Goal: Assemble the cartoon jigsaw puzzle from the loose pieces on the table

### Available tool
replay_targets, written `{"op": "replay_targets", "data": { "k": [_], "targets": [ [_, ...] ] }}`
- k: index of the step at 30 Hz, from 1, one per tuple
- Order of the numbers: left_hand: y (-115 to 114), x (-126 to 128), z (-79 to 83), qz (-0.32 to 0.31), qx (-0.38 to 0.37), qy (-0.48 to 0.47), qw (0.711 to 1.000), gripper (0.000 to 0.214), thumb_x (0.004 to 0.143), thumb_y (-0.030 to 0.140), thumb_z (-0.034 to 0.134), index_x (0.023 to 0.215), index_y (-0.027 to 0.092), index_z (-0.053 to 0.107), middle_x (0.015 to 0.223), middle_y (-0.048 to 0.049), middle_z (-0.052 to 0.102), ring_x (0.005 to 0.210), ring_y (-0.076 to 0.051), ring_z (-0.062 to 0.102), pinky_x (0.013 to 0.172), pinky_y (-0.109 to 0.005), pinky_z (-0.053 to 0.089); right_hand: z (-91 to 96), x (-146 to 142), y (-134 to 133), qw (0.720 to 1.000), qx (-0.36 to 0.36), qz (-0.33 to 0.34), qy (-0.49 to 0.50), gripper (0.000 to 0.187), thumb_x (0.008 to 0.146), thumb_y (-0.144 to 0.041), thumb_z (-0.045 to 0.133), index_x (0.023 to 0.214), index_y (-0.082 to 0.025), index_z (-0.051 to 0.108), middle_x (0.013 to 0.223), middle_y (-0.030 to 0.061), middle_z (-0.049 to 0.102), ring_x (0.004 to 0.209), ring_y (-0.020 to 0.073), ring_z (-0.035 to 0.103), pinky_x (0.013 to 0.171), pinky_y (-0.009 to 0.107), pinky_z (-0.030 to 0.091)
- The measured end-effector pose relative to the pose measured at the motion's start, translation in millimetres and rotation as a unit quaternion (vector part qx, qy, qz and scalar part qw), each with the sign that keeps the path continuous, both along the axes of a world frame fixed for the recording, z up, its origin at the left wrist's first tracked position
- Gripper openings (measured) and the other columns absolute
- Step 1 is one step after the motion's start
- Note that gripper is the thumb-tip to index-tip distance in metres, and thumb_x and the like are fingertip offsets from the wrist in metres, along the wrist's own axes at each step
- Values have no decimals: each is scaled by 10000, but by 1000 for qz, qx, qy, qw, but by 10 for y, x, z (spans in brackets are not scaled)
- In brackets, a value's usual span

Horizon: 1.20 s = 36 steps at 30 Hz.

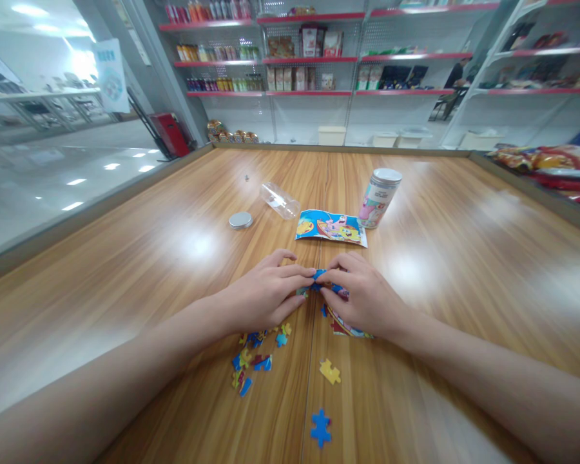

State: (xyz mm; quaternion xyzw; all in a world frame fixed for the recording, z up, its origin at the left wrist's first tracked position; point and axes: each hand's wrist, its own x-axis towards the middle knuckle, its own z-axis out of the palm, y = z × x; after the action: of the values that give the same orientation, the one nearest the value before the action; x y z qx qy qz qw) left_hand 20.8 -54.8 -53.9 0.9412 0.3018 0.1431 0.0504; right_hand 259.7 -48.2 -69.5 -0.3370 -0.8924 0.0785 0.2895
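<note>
Both hands meet over a partly joined jigsaw puzzle (350, 330) on the wooden table. My left hand (273, 287) has its thumb and fingers closed at the left end of a blue puzzle piece (320, 277). My right hand (362, 290) pinches the same blue area from the right and covers much of the joined section. Loose puzzle pieces (262, 362) lie in a pile beneath my left wrist. A yellow piece (330, 371) and a blue piece (321, 428) lie apart, nearer to me. Beyond my hands is a cartoon picture sheet (331, 228).
A printed can (379, 198) with a silver lid stands beside the sheet's right end. A clear plastic cylinder (280, 200) lies on its side, with a round metal lid (240, 220) to its left. Stocked shelves (309, 58) line the wall behind the table (439, 212).
</note>
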Motion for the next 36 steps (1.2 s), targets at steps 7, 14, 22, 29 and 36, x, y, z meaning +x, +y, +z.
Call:
{"op": "replay_targets", "data": {
  "k": [7, 14, 22, 29, 36],
  "targets": [
    [3, -12, 41, -11, -10, -12, 1000, 274, 945, 222, 566, 1203, 183, 648, 1318, -96, 650, 1229, -261, 557, 1100, -522, 417, 5, 10, 2, 1000, 16, 7, 0, 185, 875, -147, 592, 974, -203, 738, 925, 80, 615, 876, 212, 544, 806, 374, 465],
    [1, -29, 55, -6, -19, 5, 1000, 261, 956, 260, 558, 1183, 182, 660, 1355, -82, 629, 1273, -276, 516, 1113, -512, 406, 34, 12, -22, 999, 31, 1, -25, 178, 883, -174, 589, 943, -205, 753, 952, 92, 625, 909, 227, 545, 831, 391, 460],
    [1, -26, 71, -6, -28, 5, 1000, 258, 958, 288, 563, 1165, 177, 669, 1361, -90, 622, 1275, -283, 491, 1075, -510, 431, 70, 21, -34, 998, 46, -2, -49, 193, 895, -185, 561, 958, -200, 742, 1006, 109, 620, 939, 246, 538, 846, 414, 456],
    [3, -48, 64, -2, -32, 26, 999, 301, 945, 275, 576, 1224, 176, 634, 1382, -67, 607, 1307, -297, 461, 1109, -510, 399, 97, 20, -40, 1000, 24, 13, 13, 407, 794, -24, 510, 1172, -149, 593, 1023, 108, 679, 945, 253, 569, 867, 405, 478],
    [35, -72, 61, -39, -4, 50, 998, 321, 978, 303, 535, 1268, 183, 598, 1435, -67, 564, 1280, -269, 492, 1167, -511, 326, 58, 67, -8, 999, 40, 11, 31, 483, 709, 30, 494, 1155, -134, 581, 1002, 99, 682, 951, 256, 586, 859, 399, 486]
  ]
}}
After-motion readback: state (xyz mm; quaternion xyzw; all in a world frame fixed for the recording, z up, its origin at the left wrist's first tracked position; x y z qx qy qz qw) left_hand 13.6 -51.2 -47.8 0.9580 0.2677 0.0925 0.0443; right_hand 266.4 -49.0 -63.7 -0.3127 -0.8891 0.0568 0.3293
